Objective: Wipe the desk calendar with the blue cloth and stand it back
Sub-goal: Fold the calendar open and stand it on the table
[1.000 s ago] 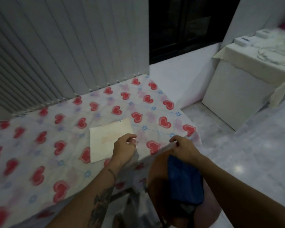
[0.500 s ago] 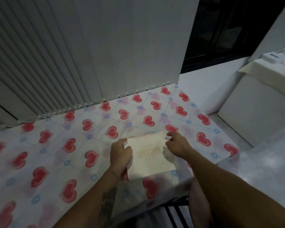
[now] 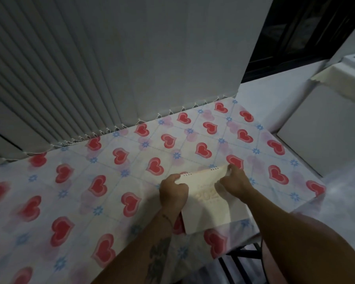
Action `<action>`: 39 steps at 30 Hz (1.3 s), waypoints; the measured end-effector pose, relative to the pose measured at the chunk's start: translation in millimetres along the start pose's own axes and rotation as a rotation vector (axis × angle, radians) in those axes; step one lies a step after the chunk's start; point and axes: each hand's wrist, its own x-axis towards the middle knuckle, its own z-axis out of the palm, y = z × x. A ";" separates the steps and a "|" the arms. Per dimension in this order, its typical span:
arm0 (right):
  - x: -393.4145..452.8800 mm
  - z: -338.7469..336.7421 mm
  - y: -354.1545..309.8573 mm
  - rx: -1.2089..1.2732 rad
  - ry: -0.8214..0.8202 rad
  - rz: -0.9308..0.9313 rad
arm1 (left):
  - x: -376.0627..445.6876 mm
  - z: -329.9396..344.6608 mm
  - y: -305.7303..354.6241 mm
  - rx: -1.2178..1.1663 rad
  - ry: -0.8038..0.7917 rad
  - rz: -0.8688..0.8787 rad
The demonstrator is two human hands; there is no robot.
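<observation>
The desk calendar (image 3: pixel 208 198) now sits near the front edge of the table, just left of its right corner, its cream cover facing up and toward the camera with faint year digits across the middle and a row of binding holes along its far top edge; whether it lies flat or leans on its stand cannot be told from this angle. A second ago it lay flat further left with only one hand beside it; since then both hands have closed in on its top corners. The left hand (image 3: pixel 173 191) is curled over the top-left corner, fingers folded and pinching the edge; the right hand (image 3: pixel 234 182) pinches the top-right corner between thumb and forefinger, its remaining fingers bent over the cover. The blue cloth, which the right hand held a second ago below the table edge, is nowhere in view now, and both hands carry only the calendar; I judge the wiping is either finished or set aside, and the step in hand is raising the calendar by its bound edge so it can stand again. Around it spreads the tablecloth (image 3: pixel 103 181), white with red hearts and small blue flowers, draping over the front edge; behind the table hang vertical blinds (image 3: pixel 70 68); to the right stands a white cabinet (image 3: pixel 326 128) on a pale floor.
</observation>
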 end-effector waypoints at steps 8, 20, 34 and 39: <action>-6.5 -6.4 0.3 0.154 0.057 -0.019 | 1.5 -9.5 5.1 -0.089 -0.010 -0.107; -25.4 -20.7 21.5 0.450 0.015 -0.040 | -31.7 -13.5 19.8 -0.238 0.104 -0.097; -63.8 -52.7 14.5 0.454 0.135 -0.467 | -88.4 -9.8 51.7 -0.284 0.510 0.174; -70.3 -50.4 0.9 0.459 0.156 -0.540 | -90.9 -18.6 52.2 -0.283 0.583 0.296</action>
